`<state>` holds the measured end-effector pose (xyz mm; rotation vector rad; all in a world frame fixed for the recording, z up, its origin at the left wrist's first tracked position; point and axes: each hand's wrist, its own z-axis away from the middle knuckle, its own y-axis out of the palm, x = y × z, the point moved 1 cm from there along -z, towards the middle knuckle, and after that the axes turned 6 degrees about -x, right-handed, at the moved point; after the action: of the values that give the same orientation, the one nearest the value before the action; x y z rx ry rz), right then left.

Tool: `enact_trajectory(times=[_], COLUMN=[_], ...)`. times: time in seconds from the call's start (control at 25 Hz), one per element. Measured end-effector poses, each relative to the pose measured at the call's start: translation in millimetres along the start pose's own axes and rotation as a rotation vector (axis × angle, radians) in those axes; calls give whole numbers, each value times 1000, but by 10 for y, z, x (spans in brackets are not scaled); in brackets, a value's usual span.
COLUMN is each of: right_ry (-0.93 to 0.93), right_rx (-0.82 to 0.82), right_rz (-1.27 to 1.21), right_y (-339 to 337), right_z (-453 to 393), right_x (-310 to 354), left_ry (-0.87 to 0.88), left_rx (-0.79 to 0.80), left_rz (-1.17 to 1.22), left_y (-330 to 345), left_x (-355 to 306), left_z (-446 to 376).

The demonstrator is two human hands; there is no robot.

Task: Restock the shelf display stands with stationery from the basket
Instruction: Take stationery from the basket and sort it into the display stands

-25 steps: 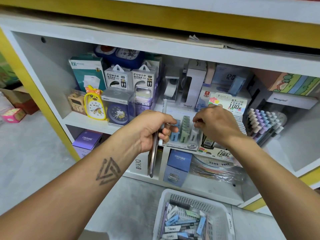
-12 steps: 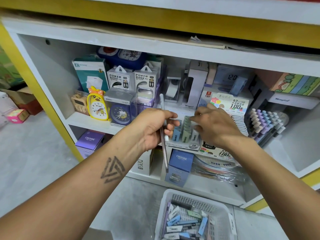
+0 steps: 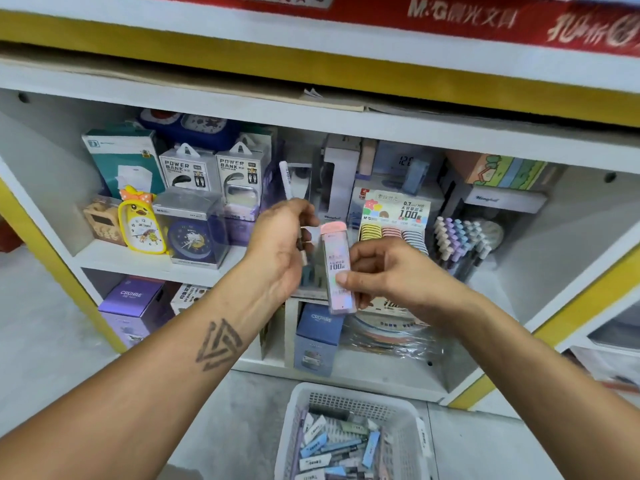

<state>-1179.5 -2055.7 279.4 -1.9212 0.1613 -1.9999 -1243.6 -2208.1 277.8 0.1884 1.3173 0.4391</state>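
- Head view looks down both bare forearms, which reach forward to the white shelf unit (image 3: pixel 242 109); the left one carries a dark triangle tattoo (image 3: pixel 218 344).
- The right hand (image 3: pixel 391 275) holds a slim lead case (image 3: pixel 337 268) with a pink cap, thumb across its front and the other fingers curled behind it; the case stands almost upright between the two hands, in front of the middle shelf.
- The left hand (image 3: pixel 280 247) is curled round a thin white pen (image 3: pixel 286 183) that sticks up and slightly left above the knuckles; its fingertips sit just beside the case's cap, and I cannot tell whether they touch it.
- Behind the case on the middle shelf stands a lead display stand (image 3: pixel 394 216) with rows of coloured caps, and right of it a stand of pastel pens (image 3: pixel 457 240).
- Farther left on that shelf are two power bank boxes (image 3: pixel 211 171), a yellow duck clock (image 3: pixel 142 223) and a blue clock in a clear box (image 3: pixel 192 233).
- Purple and blue cartons sit on the lower shelf above a grey floor.
- Near us, the white basket (image 3: pixel 412 420) holds loose lead cases and is cut off by the bottom edge.
- The red banner along the top is blurred, and the hands hide the stand directly behind them.
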Motion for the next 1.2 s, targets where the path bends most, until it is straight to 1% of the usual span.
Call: enact_trajectory(times=[0.08, 0.24, 0.36, 0.52, 0.6, 0.72, 0.8, 0.88, 0.92, 1.04, 1.08, 1.2], right_ry=[-13, -58, -112, -172, -185, -196, -216, -250, -284, -436, -474, -514], right_rx=[-49, -170, -249, -457, -552, -574, -549, -535, -541, -552, -549, -552], right_rz=[-66, -84, -17, 1, -22, -12, 30, 140, 263, 764, 853, 912], right_y=[-178, -460, -636, -1026, -1227, -1292, -1210, -1096, -1038, -887, -847, -803], right_z=[86, 213, 296, 412, 473, 481, 403, 294, 239, 132, 109, 20], right_x=[-56, -194, -264, -225, -210, -220, -235, -241, -250, -306, -320, -371], left_ry=[6, -51, -44, -4, -34, -140, -148, -120, -102, -55, -46, -31], left_rx=[60, 322, 400, 423, 362, 272, 262, 276, 283, 290, 294, 314], left_rz=[-103, -330, -447, -452, -381, -248, -212, -185, -171, -170, -180, -239], left_y=[60, 236, 358, 548, 590, 547, 500, 462, 439, 385, 370, 343], left_x=[73, 344, 495, 541, 496, 426, 418, 424, 423, 407, 406, 405], left_z=[35, 209, 308, 374, 311, 171, 120, 104, 98, 82, 76, 73])
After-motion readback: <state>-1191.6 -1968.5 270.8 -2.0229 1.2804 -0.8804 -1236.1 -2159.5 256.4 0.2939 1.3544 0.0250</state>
